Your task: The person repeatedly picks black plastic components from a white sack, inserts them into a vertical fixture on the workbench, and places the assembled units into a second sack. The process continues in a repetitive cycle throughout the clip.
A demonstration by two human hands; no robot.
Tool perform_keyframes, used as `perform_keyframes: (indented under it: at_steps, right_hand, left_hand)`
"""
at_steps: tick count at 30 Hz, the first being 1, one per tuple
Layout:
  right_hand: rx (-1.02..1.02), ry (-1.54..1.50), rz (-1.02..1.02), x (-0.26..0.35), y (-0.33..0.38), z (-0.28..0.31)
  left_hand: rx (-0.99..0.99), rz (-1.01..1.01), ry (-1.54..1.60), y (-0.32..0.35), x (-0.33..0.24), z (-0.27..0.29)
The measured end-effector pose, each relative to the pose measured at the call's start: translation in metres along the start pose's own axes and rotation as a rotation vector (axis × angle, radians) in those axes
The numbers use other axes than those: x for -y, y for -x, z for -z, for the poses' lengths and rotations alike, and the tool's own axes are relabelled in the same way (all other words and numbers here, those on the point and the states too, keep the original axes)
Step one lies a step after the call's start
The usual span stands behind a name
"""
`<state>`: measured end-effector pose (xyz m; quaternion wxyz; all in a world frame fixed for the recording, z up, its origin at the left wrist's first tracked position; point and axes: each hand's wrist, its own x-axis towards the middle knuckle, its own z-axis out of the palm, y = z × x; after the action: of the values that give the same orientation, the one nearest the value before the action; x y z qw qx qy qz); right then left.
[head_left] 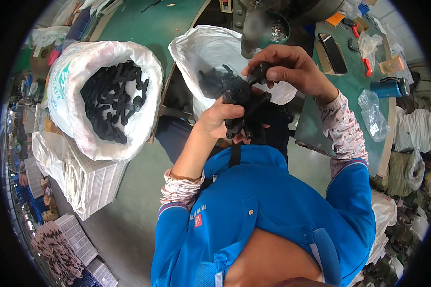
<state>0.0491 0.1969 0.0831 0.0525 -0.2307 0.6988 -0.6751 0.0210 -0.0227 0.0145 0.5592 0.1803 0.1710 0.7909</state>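
Observation:
My left hand [216, 118] is closed around a bunch of black plastic parts [239, 93], which lie in the palm over my lap. Between the thumb and fingers of my right hand [299, 69] is a black plastic part [257, 74], pinched just below a metal machine post [250, 40]. The exact shape of this part cannot be made out. Behind my hands an open white plastic bag [191, 50] holds more black parts [215, 79], partly hidden by a blur. To the left, a second white bag [64, 103] is filled with similar long black pieces [115, 95].
A round container of small metal pieces [278, 28] stands beside the machine. On the right green table [321, 119] are a phone [333, 52], a blue bottle [390, 87], red-handled tools [367, 67] and a clear plastic bag [372, 117]. White crates [98, 184] sit at left.

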Motion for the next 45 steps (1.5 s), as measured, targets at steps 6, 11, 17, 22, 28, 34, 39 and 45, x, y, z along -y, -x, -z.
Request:
perform_keyframes:
  at_steps: [6,11,17,22,28,34,39,45]
  right_hand:
    - [-0.457,-0.101,-0.117,0.010,-0.011,0.005]
    - [-0.595,-0.029,-0.143,0.041,-0.038,0.018]
    - [-0.567,0.181,-0.354,0.065,-0.070,0.029]
    - [-0.524,0.148,-0.386,0.057,-0.067,0.037]
    - [-0.533,0.057,-0.373,0.031,-0.060,0.031]
    - [-0.406,0.217,-0.323,-0.009,-0.020,0.007]
    - [-0.104,1.074,0.163,-0.011,0.004,-0.021]
    - [-0.086,0.892,-0.028,0.005,0.021,-0.019]
  left_hand:
    - [-0.135,0.022,-0.196,0.004,-0.008,-0.012]
    - [-0.322,-0.085,-0.206,0.001,-0.009,-0.011]
    - [-0.370,-0.231,-0.322,-0.005,-0.013,-0.010]
    - [-0.466,-0.265,-0.327,-0.006,-0.016,-0.012]
    - [-0.487,-0.276,-0.357,-0.002,-0.015,-0.006]
    - [-0.596,-0.192,-0.493,-0.004,-0.014,-0.004]
    - [-0.538,-0.150,-0.618,-0.006,-0.007,-0.005]
    - [-0.554,-0.173,-0.572,-0.004,-0.006,-0.001]
